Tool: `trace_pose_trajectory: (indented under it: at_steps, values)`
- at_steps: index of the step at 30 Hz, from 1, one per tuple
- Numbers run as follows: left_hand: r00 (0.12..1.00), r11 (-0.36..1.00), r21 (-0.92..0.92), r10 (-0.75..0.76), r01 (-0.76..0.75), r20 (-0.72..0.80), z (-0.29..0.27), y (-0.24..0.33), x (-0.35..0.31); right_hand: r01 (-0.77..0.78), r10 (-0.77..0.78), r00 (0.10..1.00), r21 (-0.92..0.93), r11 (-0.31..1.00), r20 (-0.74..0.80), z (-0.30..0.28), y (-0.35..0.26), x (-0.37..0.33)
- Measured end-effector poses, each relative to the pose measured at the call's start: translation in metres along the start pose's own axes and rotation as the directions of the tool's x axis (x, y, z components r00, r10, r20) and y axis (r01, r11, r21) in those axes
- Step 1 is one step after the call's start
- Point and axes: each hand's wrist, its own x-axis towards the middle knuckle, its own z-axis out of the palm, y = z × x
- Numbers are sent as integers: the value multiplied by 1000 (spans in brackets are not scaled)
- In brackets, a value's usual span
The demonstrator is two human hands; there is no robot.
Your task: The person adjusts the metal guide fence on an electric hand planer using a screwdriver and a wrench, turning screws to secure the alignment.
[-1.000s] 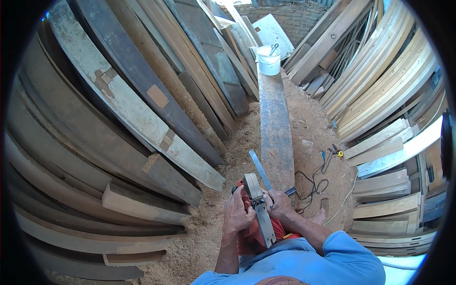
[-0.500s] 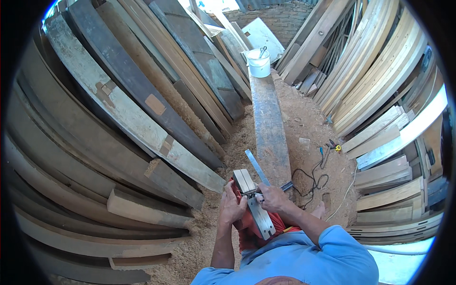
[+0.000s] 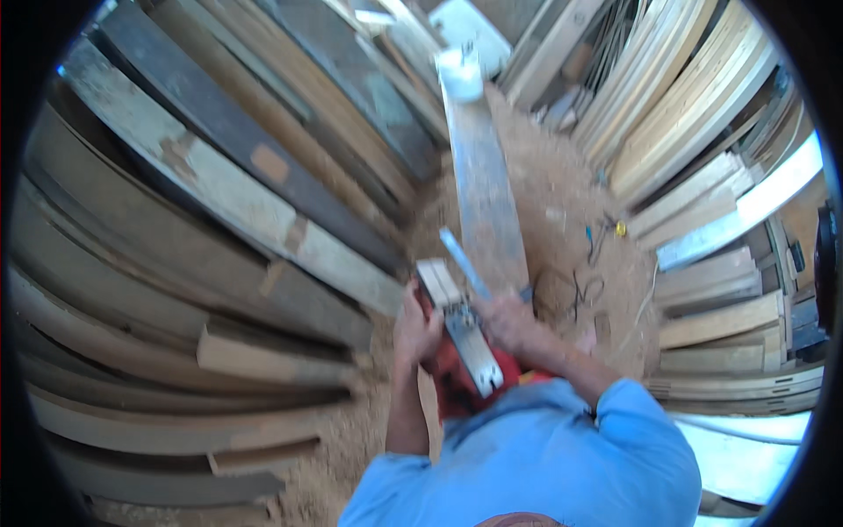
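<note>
A short pale wooden board [image 3: 461, 329] lies on a red machine [image 3: 457, 391] just in front of me. My left hand [image 3: 416, 332] grips the board's left side, fingers curled against the red body. On the right side, my right hand [image 3: 511, 318] closes over the board, next to a thin blue-grey bar [image 3: 460, 258] that sticks out toward a long grey plank [image 3: 483, 198]. The picture is slightly blurred, so the finger positions are unclear.
Long planks lean in stacks on the left [image 3: 219, 193] and right [image 3: 694, 132]. Sawdust [image 3: 562, 202] covers the floor. A white bucket [image 3: 462, 75] stands at the plank's far end. A dark cable [image 3: 571, 285] and small tools [image 3: 606, 233] lie on the sawdust at right.
Both hands stay on the board and machine, shifted slightly left. The view has swung, so the plank and bucket now sit higher in the picture, which has become blurred.
</note>
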Motion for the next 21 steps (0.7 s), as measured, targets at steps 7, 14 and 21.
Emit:
trace_pose_trajectory:
  at_steps: [7,14,21]
  values:
    - [977,980,-35,-192,196,97,-17,24,-5,89,-89,996,55,994,-2,1,5,-4]
    - [980,985,7,-173,173,102,-15,22,1,254,-256,964,-31,967,-70,15,10,15]
    - [998,997,44,-58,57,30,-13,19,-5,356,-357,934,-93,930,8,10,4,31]
